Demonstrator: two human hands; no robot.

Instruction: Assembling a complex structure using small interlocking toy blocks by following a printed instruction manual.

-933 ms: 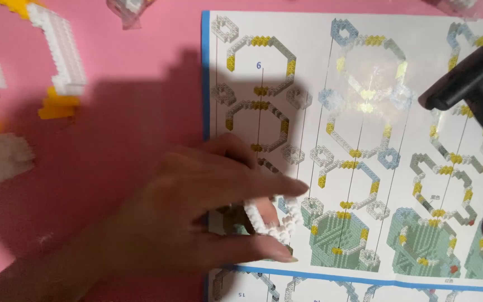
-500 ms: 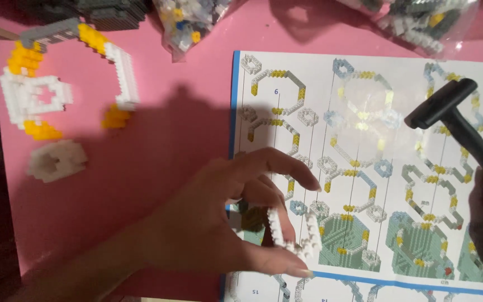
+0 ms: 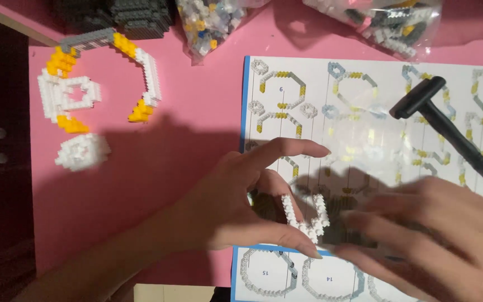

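Left hand (image 3: 236,207) is half-open, thumb and fingers curled around a small white brick piece (image 3: 307,215), pinning it on the instruction sheet (image 3: 364,100). The piece is U-shaped, arms pointing away from the person. Right hand (image 3: 437,240) is blurred, fingers spread, just right of the piece; can't tell if it holds anything. Black hammer tool (image 3: 448,131) lies diagonally on the sheet, well apart. Pink table (image 3: 185,112) with a white-yellow arc (image 3: 141,78) and bagged bricks (image 3: 208,22).
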